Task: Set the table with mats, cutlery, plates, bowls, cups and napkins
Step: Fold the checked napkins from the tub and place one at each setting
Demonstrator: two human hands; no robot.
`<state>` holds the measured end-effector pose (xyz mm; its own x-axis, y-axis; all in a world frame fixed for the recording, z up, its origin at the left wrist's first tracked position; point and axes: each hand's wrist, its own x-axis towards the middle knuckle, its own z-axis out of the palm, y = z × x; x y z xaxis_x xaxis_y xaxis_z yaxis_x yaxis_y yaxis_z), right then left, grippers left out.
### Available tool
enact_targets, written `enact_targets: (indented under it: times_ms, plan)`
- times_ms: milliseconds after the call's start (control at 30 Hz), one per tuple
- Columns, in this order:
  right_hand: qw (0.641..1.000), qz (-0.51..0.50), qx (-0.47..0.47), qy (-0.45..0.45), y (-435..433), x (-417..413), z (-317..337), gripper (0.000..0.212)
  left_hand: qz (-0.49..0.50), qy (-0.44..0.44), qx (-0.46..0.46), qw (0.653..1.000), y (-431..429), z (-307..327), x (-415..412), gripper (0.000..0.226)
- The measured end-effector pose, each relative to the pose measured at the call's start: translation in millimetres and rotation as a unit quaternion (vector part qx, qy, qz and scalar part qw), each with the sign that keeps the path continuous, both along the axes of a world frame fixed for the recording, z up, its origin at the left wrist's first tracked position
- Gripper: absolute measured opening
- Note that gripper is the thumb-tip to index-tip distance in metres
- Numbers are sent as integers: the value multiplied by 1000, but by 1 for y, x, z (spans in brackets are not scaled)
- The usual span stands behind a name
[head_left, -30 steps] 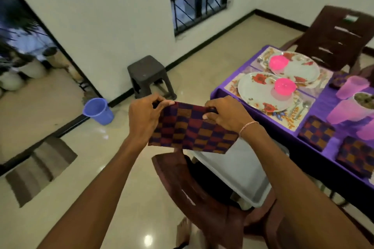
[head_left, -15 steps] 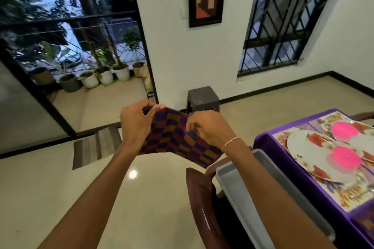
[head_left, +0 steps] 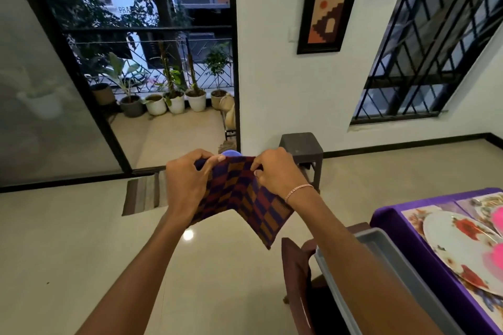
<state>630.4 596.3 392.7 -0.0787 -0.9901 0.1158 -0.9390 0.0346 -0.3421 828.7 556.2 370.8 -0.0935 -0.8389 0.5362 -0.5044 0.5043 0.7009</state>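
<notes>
A checked napkin (head_left: 242, 196) in purple, maroon and orange hangs in the air in front of me, partly unfolded. My left hand (head_left: 185, 182) pinches its upper left corner and my right hand (head_left: 277, 174) pinches its upper right edge. At the lower right, the table under a purple cloth (head_left: 408, 242) carries a floral mat with a white flowered plate (head_left: 460, 247) and pink bowls (head_left: 496, 255) at the frame edge.
A grey tray (head_left: 381, 250) lies on a brown plastic chair (head_left: 296, 280) below my right arm. A dark stool (head_left: 300, 147) stands by the wall, a blue cup (head_left: 231, 153) peeks behind the napkin, and a striped doormat (head_left: 144, 193) lies by the glass door.
My view has lifted and turned left, so most of the table has left the frame. The napkin has opened out, its lower corner hanging down between my hands.
</notes>
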Motion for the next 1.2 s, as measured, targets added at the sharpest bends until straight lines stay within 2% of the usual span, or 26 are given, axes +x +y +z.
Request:
enact_targets:
  times_ms: [133, 400, 533, 733, 967, 1200]
  plan:
    - [1000, -23, -1, -5, -8, 15, 1, 18, 8, 11, 3, 1000, -2, -5, 11, 12]
    - [997, -70, 21, -17, -7, 22, -1, 17, -8, 37, 14, 999, -6, -18, 14, 21]
    - [996, -80, 29, 3, -2, 18, 2, 21, -26, 48, 13, 998, -5, -21, 9, 18]
    - [994, -98, 37, -11, 7, 10, -2, 23, -38, 35, 27, 998, -8, -25, 0, 15]
    - [996, -70, 61, 9, 17, 2, -8, 30, -38, 28, 37, 998, -17, -24, -2, 12]
    - [994, -81, 66, -20, 14, 0, -8, 32, -46, -16, 36, 998, -24, -31, 7, 10]
